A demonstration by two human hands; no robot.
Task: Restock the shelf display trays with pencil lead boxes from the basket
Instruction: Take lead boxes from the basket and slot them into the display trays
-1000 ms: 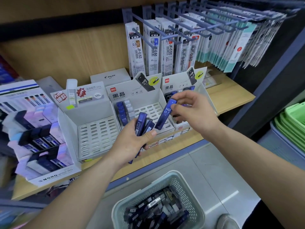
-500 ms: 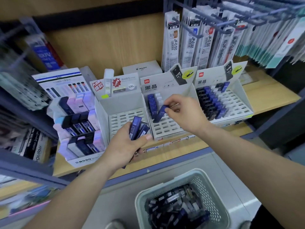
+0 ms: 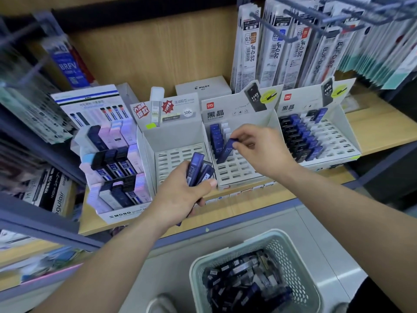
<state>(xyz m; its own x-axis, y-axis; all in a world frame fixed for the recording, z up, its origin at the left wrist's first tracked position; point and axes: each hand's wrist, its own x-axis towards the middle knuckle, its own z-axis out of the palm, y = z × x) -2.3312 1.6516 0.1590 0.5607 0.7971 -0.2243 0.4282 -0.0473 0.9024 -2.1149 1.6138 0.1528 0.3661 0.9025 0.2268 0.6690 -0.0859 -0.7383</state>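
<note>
My right hand point(image 3: 259, 150) pinches the top of a blue HB lead box point(image 3: 226, 151), tilted with its lower end in the slots of the middle display tray point(image 3: 239, 175), beside a short row of blue boxes point(image 3: 215, 137). My left hand point(image 3: 180, 195) grips a bundle of blue lead boxes point(image 3: 198, 169) in front of the empty slotted tray point(image 3: 173, 154). The right tray point(image 3: 336, 143) holds several rows of black and blue boxes. A pale green basket point(image 3: 300, 274) on the floor below is full of dark lead boxes.
A Mono lead display point(image 3: 112, 168) stands left of the trays. Refill packs point(image 3: 282, 48) hang on grey hooks above the right trays. A white Pilot box point(image 3: 203, 88) sits behind. The wooden shelf edge point(image 3: 248, 199) runs in front.
My right hand carried the blue box leftward and down into the middle tray's slots. The view shifted left and closer. My left hand kept its bundle.
</note>
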